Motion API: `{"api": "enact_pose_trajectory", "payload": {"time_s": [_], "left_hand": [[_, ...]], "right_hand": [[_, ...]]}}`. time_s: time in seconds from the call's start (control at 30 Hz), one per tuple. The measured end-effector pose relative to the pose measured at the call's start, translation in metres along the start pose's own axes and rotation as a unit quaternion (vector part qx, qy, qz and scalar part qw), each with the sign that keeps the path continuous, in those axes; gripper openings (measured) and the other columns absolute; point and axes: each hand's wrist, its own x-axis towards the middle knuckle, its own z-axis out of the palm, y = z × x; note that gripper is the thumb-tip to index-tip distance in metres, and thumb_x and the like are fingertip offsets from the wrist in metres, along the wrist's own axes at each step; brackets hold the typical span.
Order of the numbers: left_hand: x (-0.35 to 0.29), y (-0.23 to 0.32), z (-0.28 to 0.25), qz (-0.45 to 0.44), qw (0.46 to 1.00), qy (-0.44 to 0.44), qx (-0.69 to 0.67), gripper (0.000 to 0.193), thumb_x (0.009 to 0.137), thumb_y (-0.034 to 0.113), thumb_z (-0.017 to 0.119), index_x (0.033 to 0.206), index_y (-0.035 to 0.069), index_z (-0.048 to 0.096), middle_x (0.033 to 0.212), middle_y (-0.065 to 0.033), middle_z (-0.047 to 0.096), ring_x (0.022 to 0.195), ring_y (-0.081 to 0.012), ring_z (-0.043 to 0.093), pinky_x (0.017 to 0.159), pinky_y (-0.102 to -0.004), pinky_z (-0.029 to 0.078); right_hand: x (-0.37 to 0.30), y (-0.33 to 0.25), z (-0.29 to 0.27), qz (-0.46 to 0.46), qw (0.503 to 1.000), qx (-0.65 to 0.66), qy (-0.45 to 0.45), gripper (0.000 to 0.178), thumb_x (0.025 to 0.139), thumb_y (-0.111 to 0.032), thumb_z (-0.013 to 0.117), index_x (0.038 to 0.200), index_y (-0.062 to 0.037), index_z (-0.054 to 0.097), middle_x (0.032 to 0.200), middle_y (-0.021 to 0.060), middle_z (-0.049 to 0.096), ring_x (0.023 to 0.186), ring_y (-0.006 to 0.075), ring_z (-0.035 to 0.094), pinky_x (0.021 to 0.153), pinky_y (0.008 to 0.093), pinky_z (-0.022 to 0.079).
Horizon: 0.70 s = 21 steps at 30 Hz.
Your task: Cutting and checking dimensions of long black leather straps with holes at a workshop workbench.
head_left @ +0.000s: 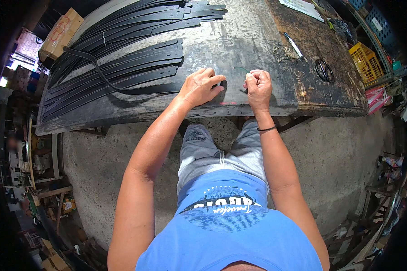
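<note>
A long black belt strap [144,89] runs in a curve along the near side of the table, and my left hand [200,86] is closed on its end, thumb and fingers pinching it. To the right, just above the tabletop, my right hand [258,86] is closed in a pinch on a thin green strip-like thing [242,69], whose narrow tip points left toward my other hand. Its exact kind is not clear, and the fingers hide the rest of it. Beside my left hand lies a row of flat black belt straps [163,56], their ends toward me.
A larger pile of black straps [167,18] covers the table's far left, near a cardboard box [63,34]. On the dark wooden right part lie black-handled scissors [324,71], a white pen-like tool [293,44] and dry fibre scraps. A yellow crate [365,63] stands beyond the right edge.
</note>
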Motion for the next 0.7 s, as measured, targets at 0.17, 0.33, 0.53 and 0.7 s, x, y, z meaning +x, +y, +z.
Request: {"api": "enact_pose_trajectory", "payload": {"time_s": [0.17, 0.33, 0.53, 0.7], "left_hand": [[-0.011, -0.008, 0.009, 0.012, 0.997, 0.080, -0.008, 0.025, 0.082, 0.022, 0.070, 0.104, 0.012, 0.068, 0.091, -0.0064, 0.061, 0.085, -0.0267, 0.060, 0.076, -0.0367, 0.051], [-0.014, -0.002, 0.018, -0.002, 0.988, 0.149, 0.037, 0.009, 0.085, 0.016, 0.065, 0.083, 0.008, 0.060, 0.079, -0.0069, 0.059, 0.076, -0.0273, 0.057, 0.068, -0.0387, 0.048], [-0.018, 0.002, 0.017, -0.019, 0.987, 0.154, 0.046, 0.008, 0.088, 0.015, 0.062, 0.088, 0.006, 0.061, 0.080, -0.0081, 0.062, 0.075, -0.0296, 0.059, 0.067, -0.0394, 0.048], [-0.017, 0.001, 0.017, -0.019, 0.987, 0.153, 0.051, 0.009, 0.088, 0.015, 0.062, 0.089, 0.006, 0.061, 0.081, -0.0079, 0.062, 0.075, -0.0293, 0.059, 0.068, -0.0396, 0.048]], "right_hand": [[0.000, -0.001, 0.002, 0.001, 1.000, 0.011, -0.003, 0.015, 0.086, -0.008, 0.063, 0.077, 0.0015, 0.056, 0.095, 0.0061, 0.053, 0.061, 0.0102, 0.060, 0.053, 0.0249, 0.050], [-0.002, -0.001, 0.002, -0.035, 0.998, -0.053, -0.021, 0.013, 0.083, -0.008, 0.066, 0.076, 0.0001, 0.057, 0.096, 0.0066, 0.055, 0.064, 0.0099, 0.055, 0.058, 0.0256, 0.048], [-0.008, -0.013, 0.004, -0.061, 0.989, -0.111, -0.080, 0.012, 0.081, -0.009, 0.067, 0.076, -0.0011, 0.060, 0.096, 0.0060, 0.056, 0.065, 0.0106, 0.054, 0.059, 0.0256, 0.046], [-0.008, -0.020, 0.008, -0.055, 0.987, -0.111, -0.102, 0.011, 0.080, -0.009, 0.068, 0.076, -0.0009, 0.061, 0.097, 0.0057, 0.056, 0.065, 0.0107, 0.054, 0.058, 0.0247, 0.046]]}}
